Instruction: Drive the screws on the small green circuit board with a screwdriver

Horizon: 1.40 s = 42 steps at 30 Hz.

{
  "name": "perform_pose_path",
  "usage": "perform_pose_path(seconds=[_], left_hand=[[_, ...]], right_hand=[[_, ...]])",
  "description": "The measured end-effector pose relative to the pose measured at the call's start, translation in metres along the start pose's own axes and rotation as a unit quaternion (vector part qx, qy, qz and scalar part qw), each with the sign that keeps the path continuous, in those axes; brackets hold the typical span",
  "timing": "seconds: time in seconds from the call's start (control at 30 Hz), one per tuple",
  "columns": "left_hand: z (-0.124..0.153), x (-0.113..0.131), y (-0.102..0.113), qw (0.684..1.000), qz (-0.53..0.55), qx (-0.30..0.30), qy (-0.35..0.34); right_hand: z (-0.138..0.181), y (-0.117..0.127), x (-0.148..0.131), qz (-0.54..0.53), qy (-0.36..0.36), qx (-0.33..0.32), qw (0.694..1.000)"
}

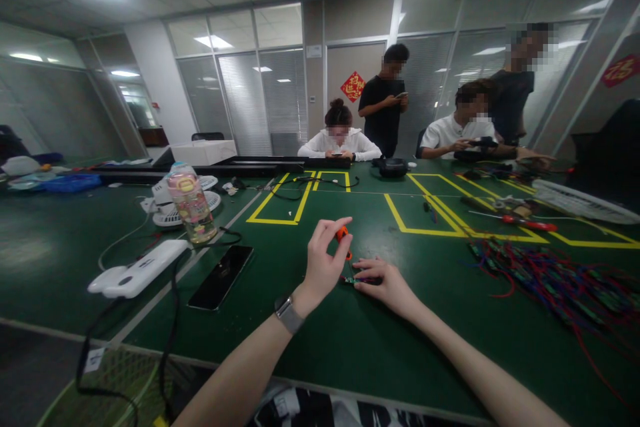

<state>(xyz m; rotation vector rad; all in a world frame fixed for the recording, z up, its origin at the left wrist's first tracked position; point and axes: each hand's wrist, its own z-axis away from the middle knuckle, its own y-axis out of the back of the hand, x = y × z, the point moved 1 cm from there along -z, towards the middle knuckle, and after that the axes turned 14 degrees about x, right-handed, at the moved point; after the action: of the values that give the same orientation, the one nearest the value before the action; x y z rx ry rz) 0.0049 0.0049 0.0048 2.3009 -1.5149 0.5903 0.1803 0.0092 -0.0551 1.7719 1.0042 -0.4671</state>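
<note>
My left hand [324, 259], a watch on its wrist, is raised off the green table [350, 333] and pinches the orange handle of a small screwdriver [343, 235], which stands upright with its tip pointing down. Just to the right, my right hand [383, 280] lies low on the table. Its fingers press on a small circuit board with red wires [356, 279], mostly hidden under them. The screwdriver's tip meets the board at its left end.
A black phone [221, 276], a white power strip [137, 269] and a drink bottle [191, 203] lie to the left. A heap of wired boards [555, 273] and a red-handled screwdriver [525, 222] lie to the right. Several people stay at the far edge.
</note>
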Motion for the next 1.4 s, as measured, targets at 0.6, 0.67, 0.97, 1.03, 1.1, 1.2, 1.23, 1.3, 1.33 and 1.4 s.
perform_pose_path(seconds=[0.6,0.67,0.97,1.03,1.1,1.2,1.23,1.3,1.33,1.4], left_hand=[[-0.0002,-0.0014,0.0004,0.999,-0.007,-0.032,0.008],[0.0001,-0.0019,-0.0002,0.999,0.006,-0.037,0.019],[-0.001,-0.0007,0.0012,1.0,-0.018,-0.02,0.012],[-0.0006,0.0012,0.0009,1.0,-0.003,-0.025,0.009],[-0.0005,0.0016,0.0006,1.0,0.003,-0.023,0.004],[-0.0014,0.0001,0.0015,1.0,-0.022,0.004,-0.016],[-0.0018,-0.0003,0.0021,0.999,-0.031,0.012,-0.022],[-0.0023,-0.0005,0.0034,0.999,-0.036,0.015,-0.024],[-0.0022,-0.0001,0.0039,0.999,-0.031,0.011,-0.02],[-0.0018,0.0008,0.0043,1.0,-0.017,0.003,-0.013]], right_hand=[[0.0,-0.0018,0.004,0.001,0.001,0.003,1.0],[0.0,-0.0015,0.0036,0.0,-0.002,0.002,1.0],[-0.0001,-0.0019,0.0043,-0.004,-0.002,0.004,1.0],[-0.0003,-0.0021,0.0043,-0.002,-0.002,0.002,1.0],[-0.0003,-0.0022,0.0041,0.0,-0.002,0.002,1.0],[-0.0003,-0.0021,0.0038,-0.001,-0.001,0.004,1.0],[-0.0003,-0.0022,0.0038,-0.001,-0.001,0.004,1.0],[-0.0004,-0.0022,0.0042,0.0,-0.001,0.004,1.0],[-0.0004,-0.0023,0.0044,0.0,-0.001,0.005,1.0],[-0.0006,-0.0024,0.0049,0.0,-0.002,0.006,1.0]])
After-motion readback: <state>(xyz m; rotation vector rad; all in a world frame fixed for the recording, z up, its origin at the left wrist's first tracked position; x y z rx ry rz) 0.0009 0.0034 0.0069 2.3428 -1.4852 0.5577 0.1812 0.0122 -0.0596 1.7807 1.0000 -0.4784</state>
